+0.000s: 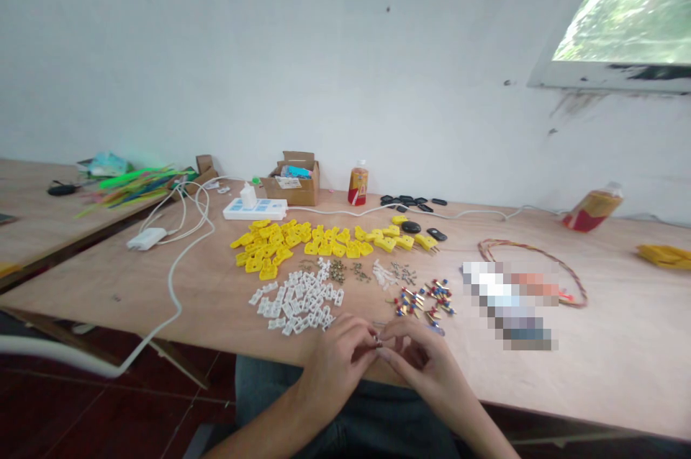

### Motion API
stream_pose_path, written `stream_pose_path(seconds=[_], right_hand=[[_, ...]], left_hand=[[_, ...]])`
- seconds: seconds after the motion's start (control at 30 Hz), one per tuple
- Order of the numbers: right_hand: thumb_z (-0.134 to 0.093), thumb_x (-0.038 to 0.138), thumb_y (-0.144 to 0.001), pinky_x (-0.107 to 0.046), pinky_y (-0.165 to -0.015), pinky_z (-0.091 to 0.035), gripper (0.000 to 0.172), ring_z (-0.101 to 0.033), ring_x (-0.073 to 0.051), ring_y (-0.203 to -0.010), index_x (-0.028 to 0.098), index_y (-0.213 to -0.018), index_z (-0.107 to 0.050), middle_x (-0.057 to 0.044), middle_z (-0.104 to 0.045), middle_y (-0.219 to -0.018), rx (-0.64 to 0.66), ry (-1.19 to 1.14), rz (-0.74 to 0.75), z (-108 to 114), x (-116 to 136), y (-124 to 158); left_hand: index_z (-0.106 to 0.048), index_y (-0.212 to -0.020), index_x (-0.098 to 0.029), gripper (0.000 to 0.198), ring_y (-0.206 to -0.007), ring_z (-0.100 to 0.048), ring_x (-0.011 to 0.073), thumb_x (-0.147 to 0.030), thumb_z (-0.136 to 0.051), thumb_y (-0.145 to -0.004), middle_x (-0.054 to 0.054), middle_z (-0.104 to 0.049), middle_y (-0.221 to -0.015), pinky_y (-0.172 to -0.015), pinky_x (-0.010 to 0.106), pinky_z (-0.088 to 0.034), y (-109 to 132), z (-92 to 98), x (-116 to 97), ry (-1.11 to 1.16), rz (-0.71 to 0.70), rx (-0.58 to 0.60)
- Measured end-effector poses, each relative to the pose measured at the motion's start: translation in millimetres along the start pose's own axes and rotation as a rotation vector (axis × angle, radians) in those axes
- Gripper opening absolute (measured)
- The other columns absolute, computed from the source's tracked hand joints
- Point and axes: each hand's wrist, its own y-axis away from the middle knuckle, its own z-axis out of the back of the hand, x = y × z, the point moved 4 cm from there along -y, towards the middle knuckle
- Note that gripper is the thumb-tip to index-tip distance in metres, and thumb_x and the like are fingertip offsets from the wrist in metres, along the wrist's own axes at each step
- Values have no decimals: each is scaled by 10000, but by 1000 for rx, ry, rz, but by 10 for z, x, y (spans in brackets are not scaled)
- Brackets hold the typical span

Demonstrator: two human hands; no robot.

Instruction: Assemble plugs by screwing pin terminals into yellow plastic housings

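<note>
At the table's front edge my left hand (345, 347) and my right hand (415, 351) meet, fingertips pinched together. A tiny part (378, 341) shows between them, too small to name. Just beyond lies a pile of white plastic pieces (296, 299), left of my hands. Metal pins with red and blue ends (424, 298) are scattered to the right. Small brass-coloured pieces (337, 271), small screws (404, 273) and white slim pieces (383, 274) form little heaps behind. Yellow plastic shells (270, 243) spread farther back, with yellow plugs (404, 242) at their right end.
A white power strip (255, 209), a cardboard box (302, 189) and a drink bottle (358, 183) stand at the back. A white cable (173, 279) crosses the left side. A twisted wire loop (561, 268), a blurred patch and a tilted bottle (594, 208) are on the right.
</note>
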Motion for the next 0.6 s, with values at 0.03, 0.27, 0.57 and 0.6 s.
stream_pose_path(seconds=[0.03, 0.27, 0.57, 0.6], right_hand=[[-733, 324, -944, -273, -586, -484, 104, -648, -173, -668, 230, -934, -778, -39, -775, -826, -7, 16, -13, -5, -9, -1], [-644, 317, -996, -284, -591, -500, 166, -669, -193, -701, 232, -944, -776, -53, -769, -832, 30, 16, -9, -20, -10, 21], [-719, 336, -958, -290, -579, -468, 119, -624, -182, -635, 232, -929, -770, -32, -718, -755, 18, 70, -9, -27, -39, 19], [-704, 325, -968, -296, -605, -484, 122, -645, -188, -661, 233, -926, -772, -36, -727, -767, 20, 70, -2, -30, -44, 22]], left_hand=[[-700, -846, -179, 163, -913, -724, 213, -82, -824, -886, 32, -775, -946, -817, 291, -557, 0, -1, 2, -5, -3, -2], [-714, -822, -182, 174, -917, -731, 212, -55, -822, -873, 31, -782, -954, -835, 299, -566, -5, 11, 13, 9, 28, -3], [-725, -796, -177, 173, -916, -734, 213, -62, -841, -854, 37, -788, -951, -834, 294, -566, -12, 10, 13, 16, 35, -3], [-727, -798, -179, 168, -919, -735, 214, -69, -839, -859, 38, -790, -955, -837, 298, -569, -11, 7, 17, 16, 39, -2]])
